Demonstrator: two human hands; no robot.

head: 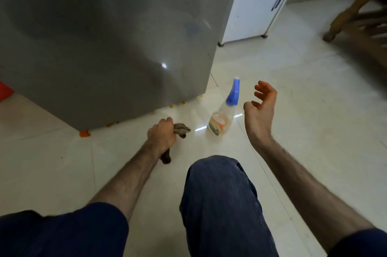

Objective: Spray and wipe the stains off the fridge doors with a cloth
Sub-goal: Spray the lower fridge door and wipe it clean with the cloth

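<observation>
The grey fridge door [100, 32] fills the upper left and reaches almost to the floor. A clear spray bottle [223, 118] with a blue trigger head stands on the tiles just off the fridge's lower right corner. My left hand [161, 137] is shut on a brown cloth [181, 130], low near the floor in front of the fridge's bottom edge. My right hand [259, 110] hovers open, fingers curled, just right of the bottle without touching it.
A white cabinet [257, 5] with dark handles stands right of the fridge. A wooden chair leg [343, 19] sits at the upper right. Orange pieces [84, 133] lie under the fridge's edge. My knee [217, 194] in dark trousers is at the bottom centre.
</observation>
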